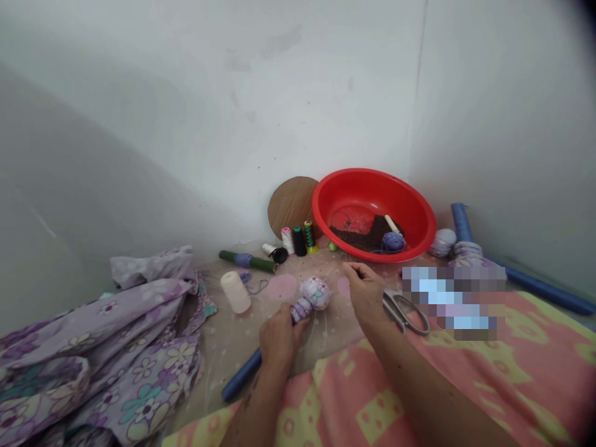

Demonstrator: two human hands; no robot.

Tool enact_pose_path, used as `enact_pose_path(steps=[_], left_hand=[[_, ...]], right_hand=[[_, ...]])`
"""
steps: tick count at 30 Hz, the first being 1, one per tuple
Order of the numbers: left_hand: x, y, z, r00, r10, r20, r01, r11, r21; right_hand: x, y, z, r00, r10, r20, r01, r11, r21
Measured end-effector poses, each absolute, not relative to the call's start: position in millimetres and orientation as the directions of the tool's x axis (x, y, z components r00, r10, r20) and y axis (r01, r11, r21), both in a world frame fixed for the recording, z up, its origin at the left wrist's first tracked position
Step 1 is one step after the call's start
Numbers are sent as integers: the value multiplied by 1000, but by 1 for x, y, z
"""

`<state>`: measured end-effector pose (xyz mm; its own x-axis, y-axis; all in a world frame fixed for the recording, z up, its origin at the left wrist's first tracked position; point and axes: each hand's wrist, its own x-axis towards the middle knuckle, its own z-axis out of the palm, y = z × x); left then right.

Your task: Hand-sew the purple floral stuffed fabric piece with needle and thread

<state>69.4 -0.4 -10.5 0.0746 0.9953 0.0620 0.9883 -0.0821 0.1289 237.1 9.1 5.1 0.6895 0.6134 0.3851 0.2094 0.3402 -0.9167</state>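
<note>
My left hand (279, 338) is wrapped round a blue stick (242, 375) near its upper end. A ball-shaped head of lilac flowered cloth (317, 293) tops the stick, with cord wound below it. Up and to the right, my right hand (365, 288) is closed in a pinch. What it pinches, perhaps a thread, is too fine to make out. Scissors (407, 313) with metal handles lie just behind my right wrist, partly hidden by it. A white cone of thread (235, 292) stands tilted to the left of the cloth head.
A red basin (372, 180) holds purple yarn (393, 242) and dark material. Thread spools (299, 241) stand before a cardboard disc (291, 205). A green tube (249, 261) lies left. Flowered cloth (153, 360) fills the left side; a pink-yellow blanket (344, 397) covers the front. Another blue stick (460, 223) leans right.
</note>
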Motion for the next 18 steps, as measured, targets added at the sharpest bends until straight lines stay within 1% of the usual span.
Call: enact_pose_path(steps=[3,6,8,12,15,18], left_hand=[[68,1,-10,58,996,67,991,-65,119],[66,3,-11,55,996,73,990,-64,124],[64,4,-13,61,995,85,989,-71,129],[61,6,-16,69,992,108,986,-85,147],[59,8,-16,79,989,126,984,-98,150],[58,9,-16,93,985,144,983,-113,142]], right_hand=[[239,13,0,688,614,387,215,337,-917],[234,15,-6,632,650,422,278,318,-906],[227,15,-9,538,720,438,330,299,-896],[214,12,-15,268,865,424,439,282,-853],[210,10,-20,101,931,350,494,259,-830],[209,9,-25,15,957,290,500,244,-831]])
